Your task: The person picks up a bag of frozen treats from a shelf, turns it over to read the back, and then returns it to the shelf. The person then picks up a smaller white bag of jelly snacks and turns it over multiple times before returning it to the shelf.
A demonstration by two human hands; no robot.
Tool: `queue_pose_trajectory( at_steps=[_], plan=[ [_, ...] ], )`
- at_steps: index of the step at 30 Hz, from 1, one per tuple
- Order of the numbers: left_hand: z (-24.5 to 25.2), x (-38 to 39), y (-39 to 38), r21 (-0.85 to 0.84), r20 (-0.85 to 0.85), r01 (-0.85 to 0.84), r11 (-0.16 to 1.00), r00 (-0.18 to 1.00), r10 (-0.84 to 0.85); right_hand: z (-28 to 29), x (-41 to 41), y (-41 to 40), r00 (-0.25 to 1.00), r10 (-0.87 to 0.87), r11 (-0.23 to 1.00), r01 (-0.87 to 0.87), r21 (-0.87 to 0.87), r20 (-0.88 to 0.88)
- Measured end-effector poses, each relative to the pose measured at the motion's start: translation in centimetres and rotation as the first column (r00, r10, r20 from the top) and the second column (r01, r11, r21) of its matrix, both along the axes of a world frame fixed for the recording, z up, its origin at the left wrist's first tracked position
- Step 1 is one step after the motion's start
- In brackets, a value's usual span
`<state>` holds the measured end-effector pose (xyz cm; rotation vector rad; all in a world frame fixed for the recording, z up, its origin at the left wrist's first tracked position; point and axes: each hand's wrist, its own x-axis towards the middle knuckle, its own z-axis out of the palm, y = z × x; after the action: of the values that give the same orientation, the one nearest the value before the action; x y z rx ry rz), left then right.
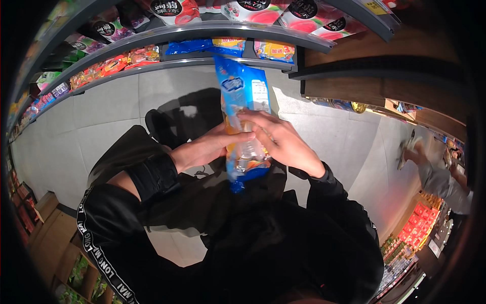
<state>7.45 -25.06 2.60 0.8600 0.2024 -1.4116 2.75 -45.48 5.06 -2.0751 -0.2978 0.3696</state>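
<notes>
A blue plastic snack bag (248, 89) with a see-through front is held upright before my body, above the grey tiled floor. My left hand (212, 142) grips its left side, the thumb lying across the front. Over the right side and front of the bag spreads my right hand (275, 136), fingers pointing left near the left thumb. Both hands touch the bag, and parts of it are slightly blurred. What exactly the bag contains cannot be told.
Store shelving with a dark metal edge (182, 62) curves ahead, holding jelly pouches (252, 11), blue-and-yellow bags (274, 50) and red packets (114, 65). Wooden shelving (379, 89) stands at the right. Farther right is another person (436, 178); stacked red boxes (418, 224) lie below.
</notes>
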Motion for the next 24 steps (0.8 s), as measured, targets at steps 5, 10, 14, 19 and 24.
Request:
queue_pose_trajectory(
  at_steps=[5, 10, 14, 19, 24],
  plan=[
    [-3.6, -3.0, 2.2, 0.060, 0.211, -0.043, 0.997, 0.977, 0.029, -3.3, -1.4, 1.0, 0.984, 0.041, 0.998, -0.032, 0.057, -0.176],
    [-4.0, -2.8, 2.7, 0.086, 0.175, -0.120, 0.989, 0.979, 0.103, -6.4, -0.6, -1.1, 0.925, -0.369, 0.925, 0.356, 0.136, 0.092],
    [-4.3, -2.3, 2.6, 0.128, 0.154, -0.089, 0.988, 0.986, 0.068, -10.4, 0.7, -3.7, 0.782, -0.438, 0.754, 0.588, 0.292, -0.444],
    [-4.3, -2.5, 2.9, 0.158, 0.153, -0.069, 0.985, 0.987, 0.045, -9.2, 2.2, -3.0, 0.773, -0.410, 0.753, 0.586, 0.298, -0.484],
    [-3.1, -2.2, 2.4, 0.161, 0.135, -0.051, 0.986, 0.990, 0.030, -7.9, 2.5, -2.8, 0.742, -0.433, 0.723, 0.625, 0.295, -0.512]
  ],
)
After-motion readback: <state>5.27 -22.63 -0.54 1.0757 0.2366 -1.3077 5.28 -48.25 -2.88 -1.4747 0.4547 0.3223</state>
